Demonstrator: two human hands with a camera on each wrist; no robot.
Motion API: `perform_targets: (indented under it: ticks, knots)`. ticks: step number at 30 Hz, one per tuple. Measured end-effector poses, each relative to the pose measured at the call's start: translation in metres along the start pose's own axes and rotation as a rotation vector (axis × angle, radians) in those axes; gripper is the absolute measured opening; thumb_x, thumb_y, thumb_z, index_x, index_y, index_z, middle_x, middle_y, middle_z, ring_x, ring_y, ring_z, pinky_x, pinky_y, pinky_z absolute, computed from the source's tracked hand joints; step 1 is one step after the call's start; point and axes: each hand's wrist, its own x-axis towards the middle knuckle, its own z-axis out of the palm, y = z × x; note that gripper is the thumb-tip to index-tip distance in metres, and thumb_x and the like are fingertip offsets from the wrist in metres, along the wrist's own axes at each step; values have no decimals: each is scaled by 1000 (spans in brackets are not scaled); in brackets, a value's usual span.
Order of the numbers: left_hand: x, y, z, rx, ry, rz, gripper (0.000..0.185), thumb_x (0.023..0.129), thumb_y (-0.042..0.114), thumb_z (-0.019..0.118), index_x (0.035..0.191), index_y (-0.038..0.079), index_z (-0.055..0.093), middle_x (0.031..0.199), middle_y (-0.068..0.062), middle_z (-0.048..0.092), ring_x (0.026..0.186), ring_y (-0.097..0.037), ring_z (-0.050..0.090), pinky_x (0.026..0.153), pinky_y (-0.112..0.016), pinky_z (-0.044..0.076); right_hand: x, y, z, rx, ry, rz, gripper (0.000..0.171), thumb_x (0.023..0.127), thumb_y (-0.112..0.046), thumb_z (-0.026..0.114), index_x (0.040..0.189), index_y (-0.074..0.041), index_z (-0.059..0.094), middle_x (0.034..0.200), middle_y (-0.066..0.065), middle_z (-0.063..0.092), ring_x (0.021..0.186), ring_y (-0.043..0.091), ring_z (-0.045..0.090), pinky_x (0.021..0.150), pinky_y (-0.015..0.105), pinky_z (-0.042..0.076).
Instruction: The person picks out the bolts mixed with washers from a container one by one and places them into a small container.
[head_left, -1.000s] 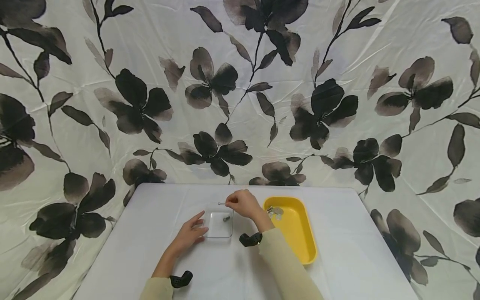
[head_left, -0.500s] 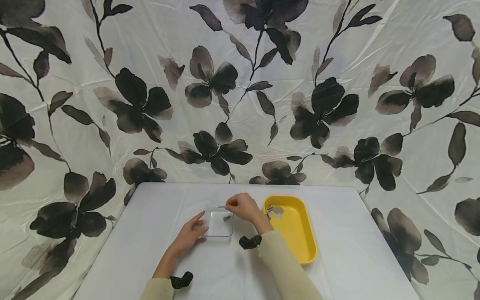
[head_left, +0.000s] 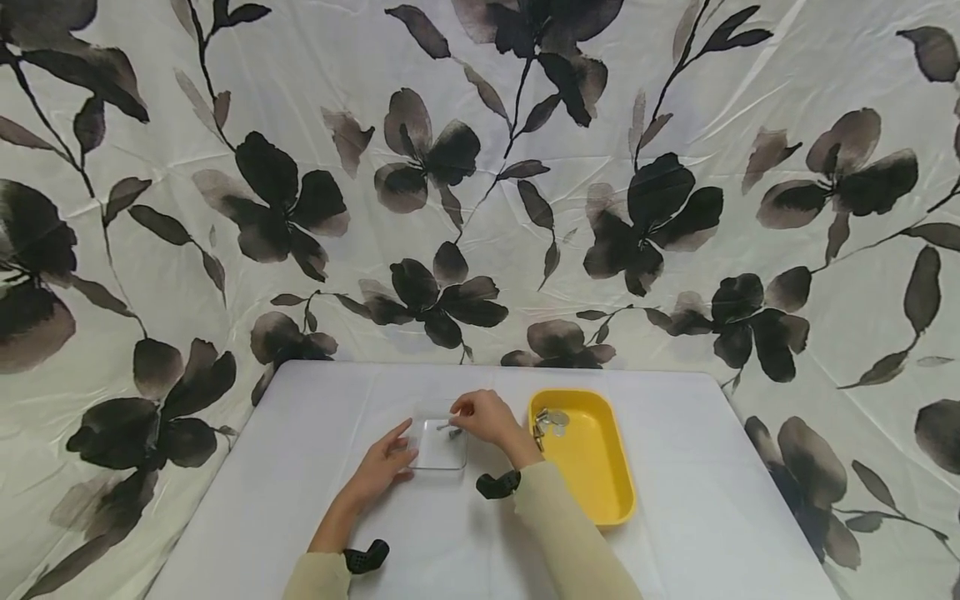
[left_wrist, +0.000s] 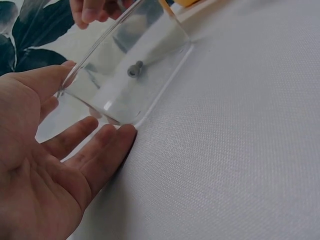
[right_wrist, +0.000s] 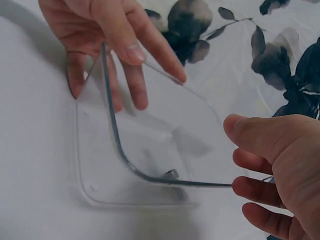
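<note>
Steadying the clear square plastic dish (head_left: 442, 445) on the white surface (head_left: 675, 500), the left hand (head_left: 382, 468) lies flat-fingered against its wall. Right hand (head_left: 486, 417) pinches a thin metal pin (head_left: 444, 427) over it; only the wrist views show the small grey screw (left_wrist: 135, 68) inside clearly.

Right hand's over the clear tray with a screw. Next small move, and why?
Probably release: the right hand pinches a small screw just above the clear tray, the left hand steadies its edge, and one screw already lies inside.
</note>
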Motion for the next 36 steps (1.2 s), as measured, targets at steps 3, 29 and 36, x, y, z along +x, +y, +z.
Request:
perform_targets:
  ticks: [3,29,36]
  knots:
    - [-3,6,4,0,0,-6,64,96,14,62,153,17,33,140,-25,40,114,-36,54,84,-40,56,-3,4,1,9,2,23,14,87,-23,75,98,-13,75,77,-9,60,71,9,52,59,22,46]
    - [5,26,-1,202,70,23,56,99,18,58,150,9,36,140,-26,44,119,-42,52,87,-44,54,-7,7,-42,-16,49,7,10,90,-23,71,96,-15,75,80,-8,63,75,11,56,65,23,49]
    - [2,63,-2,330,73,90,53,99,22,57,148,10,39,144,-24,41,127,-43,44,98,-55,45,-16,18,-61,-21,76,18,10,90,-23,71,96,-14,75,80,-7,63,75,13,55,66,24,50]
